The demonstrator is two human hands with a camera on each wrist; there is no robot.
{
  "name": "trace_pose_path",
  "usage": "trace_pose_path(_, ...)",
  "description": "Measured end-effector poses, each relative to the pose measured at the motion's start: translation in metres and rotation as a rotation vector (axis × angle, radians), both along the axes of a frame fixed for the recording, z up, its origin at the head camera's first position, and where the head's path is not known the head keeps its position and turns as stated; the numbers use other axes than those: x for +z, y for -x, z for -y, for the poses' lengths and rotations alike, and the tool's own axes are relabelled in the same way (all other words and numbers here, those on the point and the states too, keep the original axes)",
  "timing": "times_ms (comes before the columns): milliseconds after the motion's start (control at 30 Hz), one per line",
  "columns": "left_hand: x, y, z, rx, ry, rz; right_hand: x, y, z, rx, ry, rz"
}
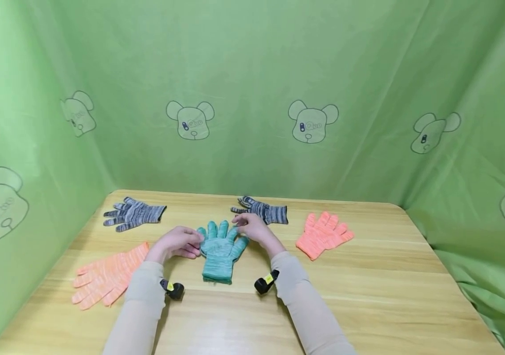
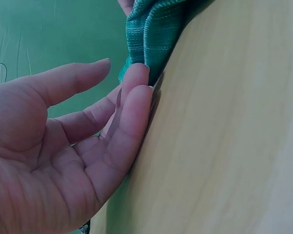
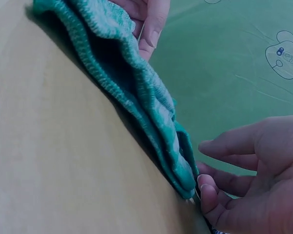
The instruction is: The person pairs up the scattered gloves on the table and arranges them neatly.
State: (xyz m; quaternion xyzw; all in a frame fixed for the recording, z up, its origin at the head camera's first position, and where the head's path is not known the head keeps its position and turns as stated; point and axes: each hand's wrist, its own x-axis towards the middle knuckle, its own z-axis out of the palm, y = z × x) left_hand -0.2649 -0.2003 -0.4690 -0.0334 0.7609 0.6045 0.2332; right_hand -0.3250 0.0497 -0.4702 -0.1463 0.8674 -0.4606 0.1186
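A teal knit glove [image 1: 218,251] lies on the table between the two hands, fingers pointing away and cuff toward the person. Seen from the right wrist, its edge [image 3: 132,92] shows folded layers. The left hand [image 1: 184,242] is at the glove's left side, fingertips right at the fabric and thumb held apart from the fingers. At the glove's upper right, the right hand [image 1: 254,228] has its fingertips close by the glove's fingers. In the right wrist view that hand's thumb stands apart from its slightly bent fingers, with no fabric between them.
Grey striped gloves lie at the back left [image 1: 134,214] and back middle [image 1: 266,212], the latter partly behind the right hand. One orange glove [image 1: 108,276] lies beside the left forearm, another [image 1: 323,235] to the right. Green curtains [image 1: 252,59] surround the wooden table [image 1: 389,291].
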Motion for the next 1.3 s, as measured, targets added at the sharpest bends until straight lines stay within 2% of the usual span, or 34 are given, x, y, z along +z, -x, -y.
trace_pose_path(200, -0.003, 0.001, 0.001, 0.001, 0.003, -0.004, -0.003, 0.002, 0.004, -0.034, -0.017, -0.018)
trace_pose_path(433, -0.003, 0.001, 0.001, 0.004, 0.006, 0.001, -0.001, 0.003, 0.011, -0.067, 0.036, -0.065)
trace_pose_path(667, -0.005, 0.002, -0.001, 0.002, 0.003, -0.002, -0.007, 0.011, 0.018, -0.075, 0.090, -0.077)
trace_pose_path(1000, -0.004, 0.003, 0.001, 0.006, 0.000, 0.002, -0.005, 0.015, 0.017, -0.122, 0.042, -0.107)
trace_pose_path(1167, -0.003, 0.002, 0.001, 0.004, -0.002, 0.003, -0.002, 0.013, 0.012, -0.131, 0.127, -0.063)
trace_pose_path(1300, -0.003, 0.003, 0.001, 0.004, -0.001, 0.009, -0.001, 0.013, 0.006, -0.124, 0.199, 0.039)
